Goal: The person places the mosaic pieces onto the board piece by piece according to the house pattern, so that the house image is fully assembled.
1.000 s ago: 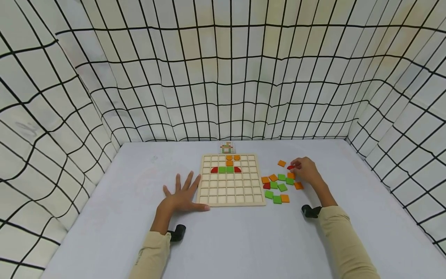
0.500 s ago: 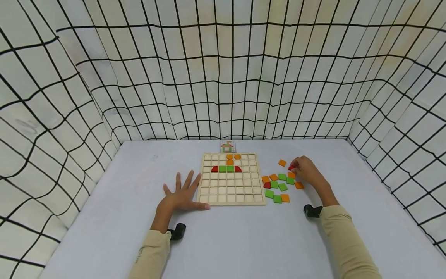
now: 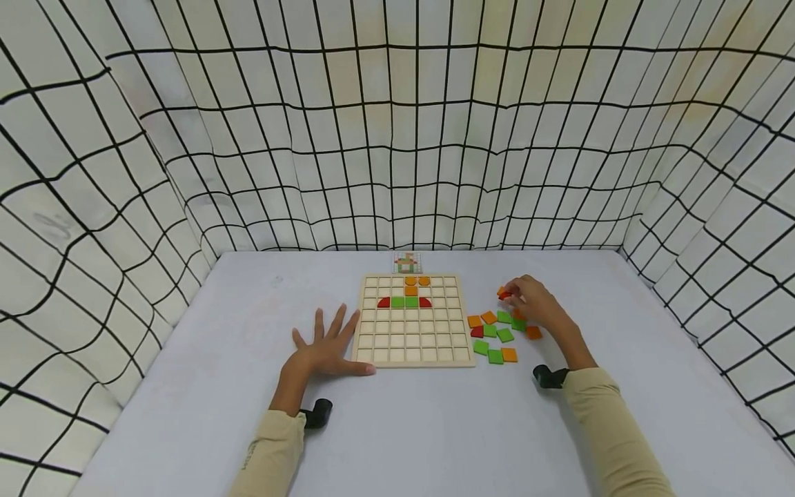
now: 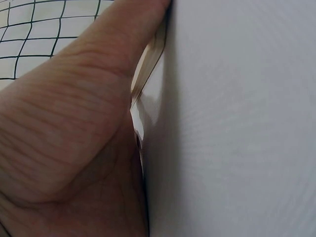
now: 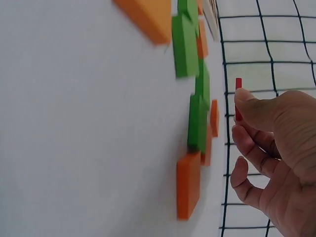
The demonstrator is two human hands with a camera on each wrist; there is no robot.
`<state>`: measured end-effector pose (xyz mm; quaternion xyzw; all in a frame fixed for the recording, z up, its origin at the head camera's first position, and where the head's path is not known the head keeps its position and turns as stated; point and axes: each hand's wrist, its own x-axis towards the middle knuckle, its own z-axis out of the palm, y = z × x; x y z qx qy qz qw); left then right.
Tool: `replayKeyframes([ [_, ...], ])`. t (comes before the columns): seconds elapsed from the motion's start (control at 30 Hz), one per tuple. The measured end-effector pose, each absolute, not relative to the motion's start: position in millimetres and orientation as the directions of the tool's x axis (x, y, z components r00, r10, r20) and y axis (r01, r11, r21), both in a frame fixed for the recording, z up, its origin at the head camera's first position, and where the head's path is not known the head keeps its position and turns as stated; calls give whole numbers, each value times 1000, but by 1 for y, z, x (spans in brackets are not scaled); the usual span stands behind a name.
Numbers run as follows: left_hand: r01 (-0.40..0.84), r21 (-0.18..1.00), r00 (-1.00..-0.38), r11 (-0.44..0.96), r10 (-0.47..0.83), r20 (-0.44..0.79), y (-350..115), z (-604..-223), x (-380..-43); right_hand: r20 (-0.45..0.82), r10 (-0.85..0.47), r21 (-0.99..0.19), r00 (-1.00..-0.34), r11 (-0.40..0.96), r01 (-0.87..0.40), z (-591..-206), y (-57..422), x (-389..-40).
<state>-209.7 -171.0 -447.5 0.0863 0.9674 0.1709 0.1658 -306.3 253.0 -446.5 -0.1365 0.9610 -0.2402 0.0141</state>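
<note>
My right hand (image 3: 535,301) pinches a red tile (image 5: 238,84) between thumb and fingers, raised over the table in the right wrist view. In the head view that tile overlaps an orange square tile (image 3: 501,291). With fingers spread, my left hand (image 3: 324,353) rests at the left edge and lower left corner of a wooden grid board (image 3: 413,355). On the board sit orange round tiles (image 3: 424,281), an orange square (image 3: 411,291), green squares (image 3: 396,302) and red rounded pieces (image 3: 384,302) at both ends of the green row.
Several loose green tiles (image 3: 505,335), orange tiles (image 3: 509,355) and a red tile (image 3: 477,332) lie right of the board. A small pattern card (image 3: 407,262) lies behind the board. Black netting (image 3: 397,166) before white walls surrounds the white table (image 3: 397,435).
My right hand has moved slightly left with the red tile, toward the orange tile at the back. The left hand keeps its place on the board.
</note>
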Motion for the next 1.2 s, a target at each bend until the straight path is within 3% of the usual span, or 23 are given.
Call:
replayKeyframes([
  [0.6,106,362,-930,926,221,-293,-171,-449,-210,105,-442,-495,-891,754,-432,-443,188,-299],
  [0.8,102,362,-931,927,217,-294,-171,-448,-210,143,-522,-454,-841,720,-525,-440,161,-294],
  [1.2,113,353,-927,929,227,-300,-173,-449,-211,142,-579,-377,-803,718,-585,-441,110,-289],
])
